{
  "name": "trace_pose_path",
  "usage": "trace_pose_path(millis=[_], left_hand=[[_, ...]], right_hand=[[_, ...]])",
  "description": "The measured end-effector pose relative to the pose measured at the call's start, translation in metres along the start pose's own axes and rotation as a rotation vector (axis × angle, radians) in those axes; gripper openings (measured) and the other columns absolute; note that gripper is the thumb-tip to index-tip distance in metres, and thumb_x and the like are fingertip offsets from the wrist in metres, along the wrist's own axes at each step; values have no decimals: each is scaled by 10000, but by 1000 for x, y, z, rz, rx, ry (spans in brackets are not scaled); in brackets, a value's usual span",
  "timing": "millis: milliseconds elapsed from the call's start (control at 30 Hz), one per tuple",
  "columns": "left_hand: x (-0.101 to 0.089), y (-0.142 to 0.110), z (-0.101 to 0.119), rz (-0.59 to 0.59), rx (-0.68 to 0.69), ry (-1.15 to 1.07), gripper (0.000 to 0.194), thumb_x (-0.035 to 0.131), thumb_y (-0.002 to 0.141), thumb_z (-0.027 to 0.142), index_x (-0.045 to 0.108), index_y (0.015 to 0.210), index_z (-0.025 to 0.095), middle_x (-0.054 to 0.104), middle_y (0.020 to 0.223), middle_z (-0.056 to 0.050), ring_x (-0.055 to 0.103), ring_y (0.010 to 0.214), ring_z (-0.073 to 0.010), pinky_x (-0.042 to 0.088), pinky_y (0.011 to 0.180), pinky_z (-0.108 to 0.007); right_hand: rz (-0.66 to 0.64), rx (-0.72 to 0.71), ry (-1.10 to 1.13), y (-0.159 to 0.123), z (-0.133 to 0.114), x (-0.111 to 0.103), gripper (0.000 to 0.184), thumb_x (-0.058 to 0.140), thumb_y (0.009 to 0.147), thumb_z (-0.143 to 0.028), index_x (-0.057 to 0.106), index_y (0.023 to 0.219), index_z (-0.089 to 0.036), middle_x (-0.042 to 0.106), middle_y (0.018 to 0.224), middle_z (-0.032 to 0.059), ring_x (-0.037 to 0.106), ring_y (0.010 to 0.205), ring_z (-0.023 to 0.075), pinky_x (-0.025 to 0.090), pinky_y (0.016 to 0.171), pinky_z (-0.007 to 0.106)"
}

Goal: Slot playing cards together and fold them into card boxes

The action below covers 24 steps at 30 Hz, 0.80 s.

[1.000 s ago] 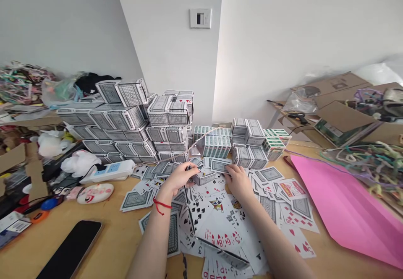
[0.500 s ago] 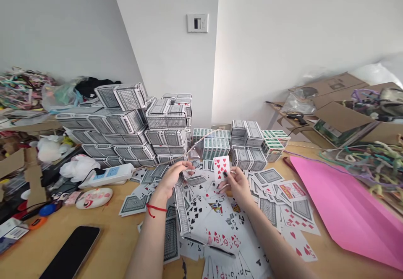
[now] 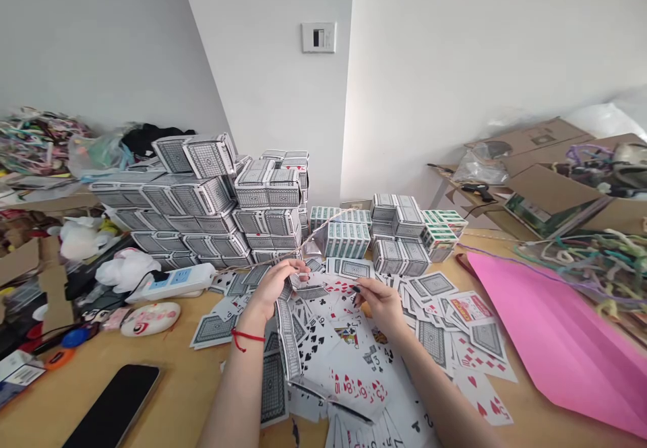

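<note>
My right hand [image 3: 379, 303] pinches the edge of a hearts playing card [image 3: 337, 287], which is tilted almost flat above the loose cards. My left hand [image 3: 267, 293] is curled at the upper left corner of a chain of folded playing cards [image 3: 286, 340]; its fingertips close around the end, and the thumb is partly hidden. The chain runs down the left side and along the front of a spread of face-up cards [image 3: 348, 360]. More loose cards [image 3: 431, 340] lie to the right, some face down.
Stacked blocks of folded cards [image 3: 197, 195] rise at the back left, with green card boxes [image 3: 348, 232] and more blocks [image 3: 399, 232] behind my hands. A phone [image 3: 114, 404], a power strip [image 3: 176, 279], pink paper [image 3: 550, 340] and a cardboard box [image 3: 571, 199] surround the work.
The hearts card, upright before in my right hand, has tipped down and left to nearly flat. My left hand and the folded chain have shifted slightly left.
</note>
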<state>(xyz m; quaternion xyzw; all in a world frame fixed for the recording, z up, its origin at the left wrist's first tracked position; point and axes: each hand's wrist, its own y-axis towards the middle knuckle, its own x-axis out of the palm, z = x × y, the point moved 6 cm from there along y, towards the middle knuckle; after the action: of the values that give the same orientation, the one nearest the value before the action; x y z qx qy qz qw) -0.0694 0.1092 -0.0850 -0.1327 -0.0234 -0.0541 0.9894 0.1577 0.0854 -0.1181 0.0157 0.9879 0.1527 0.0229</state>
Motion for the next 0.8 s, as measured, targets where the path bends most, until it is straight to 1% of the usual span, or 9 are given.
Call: trace_pose_path(millis=[133,233,300,400,567,700,800], left_hand=[[2,-2,3,16,-7,57,229,509,680,303,594,857,186,662,897,-54,603,809,-196,408,483,-211],[5,-3,4,-5,-17,88,227,513,693,318,587,871,198,650,934,-55,588,814,-191,395,482,-204],[5,-2,4,-12,-25,98,236,518,703,342,585,883,206,649,952,-54,583,819,-191,396,490,-207],[3,0,1,21,-42,103,263,533,704,376,586,896,205,648,986,-59,579,805,-187,406,509,-215],[3,2,-3,49,-54,84,306,544,709,390,583,939,193,640,1023,-70,572,750,-166,396,505,-207],[4,4,-4,50,-52,102,304,527,731,399,566,965,209,621,1073,-66,568,795,-169,390,506,-199],[4,5,-5,56,-44,137,321,514,740,430,562,972,214,608,1104,-73,571,830,-179,384,504,-196]], right_hand=[[-55,-198,-277,-2,-9,1,279,422,854,-281,693,866,-216,622,652,39,589,563,153,516,577,317],[-86,-281,-408,-4,-13,2,328,365,868,-226,690,915,-223,607,639,40,578,570,152,502,561,296],[-95,-304,-452,-4,-13,2,348,344,871,-207,683,948,-222,598,629,41,573,568,154,496,547,289],[-106,-315,-509,-5,-13,3,366,326,872,-196,675,978,-222,600,630,45,564,561,157,487,530,283],[-128,-332,-571,-5,-14,4,361,335,863,-174,679,965,-209,613,659,60,571,574,160,482,530,270],[-124,-363,-645,-5,-17,4,369,334,848,-138,681,952,-208,610,657,63,583,593,167,484,543,266],[-152,-368,-717,-5,-18,6,398,327,819,-93,675,966,-217,623,672,65,594,625,174,485,555,267]])
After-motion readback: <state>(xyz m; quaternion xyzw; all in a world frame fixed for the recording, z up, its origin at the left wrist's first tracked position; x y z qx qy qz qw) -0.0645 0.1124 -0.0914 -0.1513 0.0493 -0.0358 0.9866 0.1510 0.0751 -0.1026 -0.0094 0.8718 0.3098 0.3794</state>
